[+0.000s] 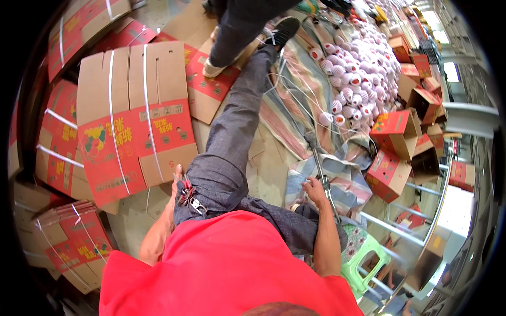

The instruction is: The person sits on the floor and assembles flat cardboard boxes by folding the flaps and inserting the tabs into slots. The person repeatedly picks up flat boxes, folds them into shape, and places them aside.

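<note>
My left hand (177, 178) hangs beside my thigh, its fingers stretched out and close to the lower right corner of a strapped bundle of flat red and brown cartons (138, 121). No object shows in it. A bunch of keys (191, 197) hangs at my left hip. My right hand (315, 190) is held low on my other side, fingers loosely bent, with nothing visible between them. Just beyond it a thin metal bar (320, 171) slants over a striped cloth (337, 181); I cannot tell whether they touch. One of my legs is stretched far forward.
More strapped carton bundles (79, 245) stand at the left. Ahead, another person's leg (237, 31) is beside my foot. A big heap of fruit in white foam nets (363, 79) lies ahead right, with opened red cartons (392, 131) beside it. A green stool (363, 263) stands at the right.
</note>
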Action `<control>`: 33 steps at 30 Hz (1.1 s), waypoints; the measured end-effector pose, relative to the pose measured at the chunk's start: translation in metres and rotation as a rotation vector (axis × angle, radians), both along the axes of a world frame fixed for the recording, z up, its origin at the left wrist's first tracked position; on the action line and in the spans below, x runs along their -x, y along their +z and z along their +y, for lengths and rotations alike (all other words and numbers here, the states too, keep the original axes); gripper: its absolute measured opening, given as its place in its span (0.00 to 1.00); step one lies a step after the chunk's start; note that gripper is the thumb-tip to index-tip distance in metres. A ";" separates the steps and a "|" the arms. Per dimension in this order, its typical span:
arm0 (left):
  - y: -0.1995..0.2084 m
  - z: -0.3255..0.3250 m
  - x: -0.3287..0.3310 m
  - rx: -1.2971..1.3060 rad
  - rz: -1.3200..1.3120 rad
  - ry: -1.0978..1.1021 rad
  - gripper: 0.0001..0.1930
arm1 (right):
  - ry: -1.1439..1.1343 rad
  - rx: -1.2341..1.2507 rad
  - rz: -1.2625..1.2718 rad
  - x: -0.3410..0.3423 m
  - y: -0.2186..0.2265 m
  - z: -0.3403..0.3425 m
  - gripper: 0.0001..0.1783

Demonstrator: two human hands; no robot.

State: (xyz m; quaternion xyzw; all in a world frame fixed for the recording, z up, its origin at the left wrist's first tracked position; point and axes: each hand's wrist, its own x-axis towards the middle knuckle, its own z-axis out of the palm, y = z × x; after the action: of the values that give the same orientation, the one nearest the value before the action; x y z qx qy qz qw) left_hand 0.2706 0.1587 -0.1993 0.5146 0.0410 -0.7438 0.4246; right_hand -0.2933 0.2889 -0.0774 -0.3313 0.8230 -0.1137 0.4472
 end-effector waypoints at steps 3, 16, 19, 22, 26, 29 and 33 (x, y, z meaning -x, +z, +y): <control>-0.015 -0.002 -0.006 -0.010 0.041 -0.143 0.34 | 0.027 0.019 -0.012 -0.004 -0.002 0.001 0.27; -0.059 -0.068 -0.017 -0.100 0.041 -0.661 0.32 | 0.088 0.064 0.093 -0.041 -0.006 0.010 0.29; -0.064 -0.088 -0.012 -0.091 0.026 -0.747 0.32 | -0.010 0.065 0.066 -0.046 -0.005 0.025 0.27; -0.066 -0.103 -0.017 -0.078 -0.005 -0.808 0.31 | -0.077 0.023 0.064 -0.064 0.004 0.049 0.25; -0.064 -0.133 -0.031 -0.020 -0.112 -0.895 0.31 | 0.091 0.234 0.268 -0.050 -0.039 0.086 0.26; -0.006 -0.157 0.002 0.445 -0.282 -1.142 0.29 | -0.101 0.033 0.101 -0.054 -0.025 0.085 0.26; 0.075 -0.185 0.050 0.721 -0.602 -1.339 0.22 | -0.169 0.001 0.065 -0.056 -0.015 0.080 0.28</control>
State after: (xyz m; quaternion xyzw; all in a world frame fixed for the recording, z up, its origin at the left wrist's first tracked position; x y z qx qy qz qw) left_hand 0.2203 -0.0268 -0.1245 0.4396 -0.6328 -0.6370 0.0224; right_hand -0.2373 0.3688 -0.0919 -0.2643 0.8621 -0.1408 0.4088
